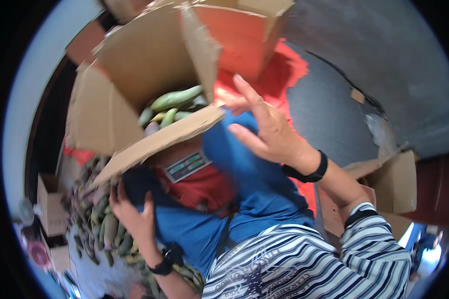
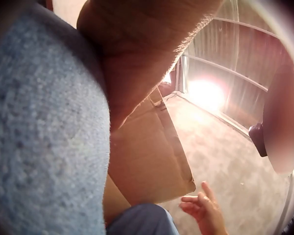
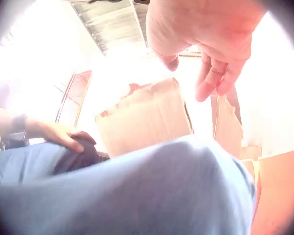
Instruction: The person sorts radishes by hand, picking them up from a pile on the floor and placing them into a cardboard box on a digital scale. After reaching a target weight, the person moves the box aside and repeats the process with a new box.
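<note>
My right hand (image 1: 272, 130) hovers beside the near flap (image 1: 169, 139) of an open cardboard box (image 1: 144, 55), fingers apart and nothing in its grasp. In the right wrist view, that hand (image 3: 206, 34) hangs above my trouser leg with its fingers pointing down. My left hand (image 1: 134, 217) lies against my left knee, spread and holding nothing; the right wrist view shows this hand (image 3: 61, 134) resting on the trouser leg. Long green cucumber-like vegetables (image 1: 177, 99) lie inside the box. Below the near flap, between my legs, shows a scale's display panel (image 1: 188, 167).
A heap of green and brownish long vegetables (image 1: 110, 231) covers the floor at my left. Behind the box's right side stands another carton (image 1: 242, 37) with a red lining, over red sheeting (image 1: 292, 70). More cartons (image 1: 396, 182) stand at my right, with a dark cable (image 1: 344, 77) beyond.
</note>
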A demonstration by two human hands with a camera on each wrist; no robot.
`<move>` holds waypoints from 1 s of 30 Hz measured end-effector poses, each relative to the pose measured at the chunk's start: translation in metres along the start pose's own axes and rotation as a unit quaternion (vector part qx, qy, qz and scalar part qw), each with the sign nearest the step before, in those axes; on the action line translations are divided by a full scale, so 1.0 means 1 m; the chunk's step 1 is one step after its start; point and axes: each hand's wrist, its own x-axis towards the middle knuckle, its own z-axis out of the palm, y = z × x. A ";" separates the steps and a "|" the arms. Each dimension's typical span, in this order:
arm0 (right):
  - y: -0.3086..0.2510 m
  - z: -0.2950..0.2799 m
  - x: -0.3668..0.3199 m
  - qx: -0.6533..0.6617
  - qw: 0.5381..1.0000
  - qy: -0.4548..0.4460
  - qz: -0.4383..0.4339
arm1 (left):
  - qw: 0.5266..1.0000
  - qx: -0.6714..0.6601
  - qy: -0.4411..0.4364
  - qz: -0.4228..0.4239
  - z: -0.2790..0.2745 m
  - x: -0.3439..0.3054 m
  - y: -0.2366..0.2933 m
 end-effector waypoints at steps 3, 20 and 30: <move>-0.017 -0.025 0.016 -0.047 0.981 0.119 -0.148 | 0.999 -0.027 -0.012 -0.013 0.005 -0.001 -0.003; 0.100 -0.007 -0.096 -0.187 0.969 0.087 0.134 | 0.997 0.059 -0.013 0.054 0.013 0.001 -0.015; 0.162 -0.069 -0.325 -0.365 0.789 -0.058 0.492 | 0.980 0.168 0.034 0.099 0.002 0.007 0.011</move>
